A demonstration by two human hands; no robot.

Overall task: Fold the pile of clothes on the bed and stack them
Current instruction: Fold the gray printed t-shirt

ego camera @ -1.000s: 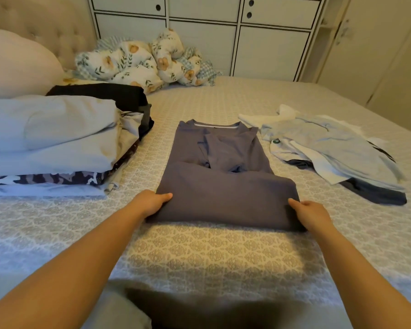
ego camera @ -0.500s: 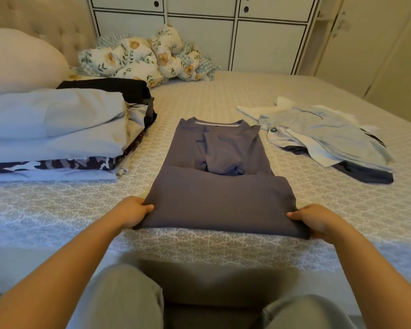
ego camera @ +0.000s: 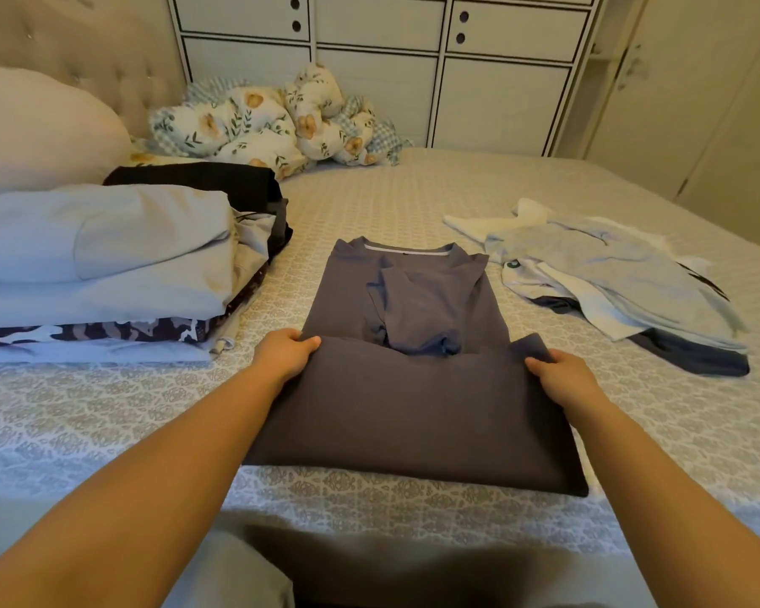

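A grey-purple shirt (ego camera: 413,401) lies in the middle of the patterned bed (ego camera: 106,410), sleeves folded inward and its lower part doubled up over itself. My left hand (ego camera: 284,351) pinches the fold's left corner. My right hand (ego camera: 560,375) pinches the right corner. A stack of folded clothes (ego camera: 106,256) sits at the left, pale grey on top, a camouflage piece lower down. At the right lies a loose pile of light blue, white and dark clothes (ego camera: 610,278).
A floral quilt (ego camera: 273,125) is bundled at the head of the bed next to a pale pillow (ego camera: 31,129) and a tufted headboard. White cupboards (ego camera: 391,59) stand behind the bed. My knees show at the bottom edge.
Both hands have carried the shirt's folded lower edge away from me, up toward the collar, making the folded part deeper. The camera has tilted slightly.
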